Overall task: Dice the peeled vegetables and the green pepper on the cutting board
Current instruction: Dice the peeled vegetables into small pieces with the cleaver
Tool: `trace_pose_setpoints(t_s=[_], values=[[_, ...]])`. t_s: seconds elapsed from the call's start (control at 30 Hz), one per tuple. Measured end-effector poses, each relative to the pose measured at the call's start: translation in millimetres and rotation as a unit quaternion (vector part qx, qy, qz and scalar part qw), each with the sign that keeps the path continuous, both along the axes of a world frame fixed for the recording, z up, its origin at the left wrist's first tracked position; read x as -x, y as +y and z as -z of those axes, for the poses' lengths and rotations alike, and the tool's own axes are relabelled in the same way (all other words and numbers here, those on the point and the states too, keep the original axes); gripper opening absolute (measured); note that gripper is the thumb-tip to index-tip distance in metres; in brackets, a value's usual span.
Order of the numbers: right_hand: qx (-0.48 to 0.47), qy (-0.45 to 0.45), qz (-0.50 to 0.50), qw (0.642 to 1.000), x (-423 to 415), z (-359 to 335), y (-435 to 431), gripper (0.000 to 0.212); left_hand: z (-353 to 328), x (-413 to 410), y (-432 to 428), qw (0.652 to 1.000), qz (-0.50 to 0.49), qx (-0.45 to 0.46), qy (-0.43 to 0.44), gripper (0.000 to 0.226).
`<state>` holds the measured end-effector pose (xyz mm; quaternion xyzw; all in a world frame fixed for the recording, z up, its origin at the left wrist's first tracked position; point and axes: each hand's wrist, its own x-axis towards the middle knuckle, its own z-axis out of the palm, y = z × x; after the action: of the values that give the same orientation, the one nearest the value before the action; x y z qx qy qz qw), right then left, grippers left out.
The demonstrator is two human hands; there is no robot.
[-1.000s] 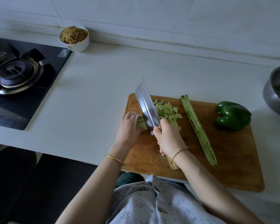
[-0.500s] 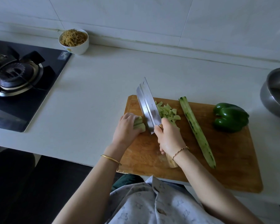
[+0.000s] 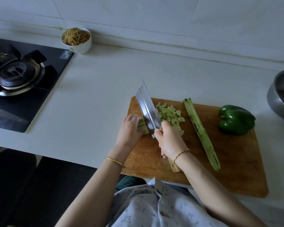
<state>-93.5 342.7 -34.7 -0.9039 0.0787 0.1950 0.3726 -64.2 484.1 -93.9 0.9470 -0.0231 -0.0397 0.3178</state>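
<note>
On the wooden cutting board (image 3: 236, 161), my left hand (image 3: 129, 130) grips the short remaining end of the peeled vegetable strips (image 3: 142, 127) with curled fingers. My right hand (image 3: 170, 141) holds the wooden handle of a cleaver (image 3: 147, 110), whose blade stands against the strips' cut end. A pile of pale green diced pieces (image 3: 170, 117) lies just right of the blade. A long peeled vegetable half (image 3: 202, 135) lies diagonally further right. A whole green pepper (image 3: 236, 119) sits near the board's far right corner.
A white bowl of shredded yellow food (image 3: 76, 40) stands by the wall. A black gas hob (image 3: 23, 79) fills the counter's left side. A steel bowl (image 3: 282, 97) sits at the right edge. The white countertop (image 3: 97, 95) surrounds the board.
The strips under my left hand have become shorter and the diced pile has grown a little. The cleaver has stepped slightly left along the strips, and my left hand has drawn back with it.
</note>
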Motion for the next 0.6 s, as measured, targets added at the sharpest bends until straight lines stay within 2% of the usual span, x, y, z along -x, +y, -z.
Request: trace_pose_setpoints(t_s=[0.17,0.37,0.6], values=[[0.038,-0.003,-0.01,0.999,-1,6,7,0.02,1,0,1,1.0,0.003,0.006,-0.003,0.043],[-0.04,0.001,0.053,0.998,1,12,-3,0.021,-1,-3,7,1.0,0.017,0.004,0.024,0.043],[-0.053,-0.018,0.043,0.998,3,4,-9,0.021,0,-1,3,1.0,-0.003,0.003,0.008,0.045]])
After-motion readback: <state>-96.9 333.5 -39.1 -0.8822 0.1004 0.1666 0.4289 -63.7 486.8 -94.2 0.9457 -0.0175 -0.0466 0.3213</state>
